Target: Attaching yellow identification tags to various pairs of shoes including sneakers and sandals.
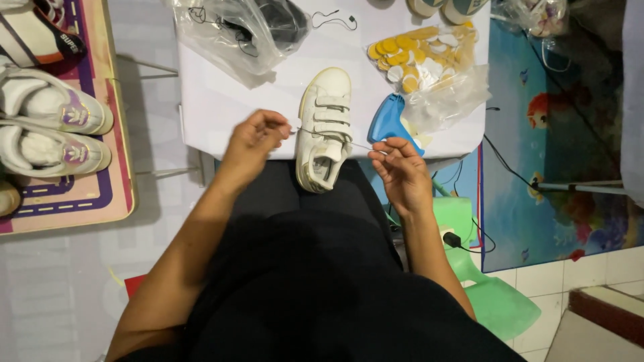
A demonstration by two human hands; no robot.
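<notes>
A white strap-fastened sneaker (325,127) lies on a small white table (215,107), its heel hanging over the near edge toward my lap. My left hand (255,141) pinches one end of a thin string just left of the shoe. My right hand (397,167) pinches the other end to the right of the shoe. The string stretches taut across the shoe's straps. A blue tagging gun (388,121) rests on the table just above my right hand.
A clear bag of yellow and white round tags (429,60) sits at the table's back right. Another clear bag with dark cords (248,30) lies at the back left. Several white sneakers (47,127) rest on a mat to the left. A green plastic stool (490,295) stands at my right.
</notes>
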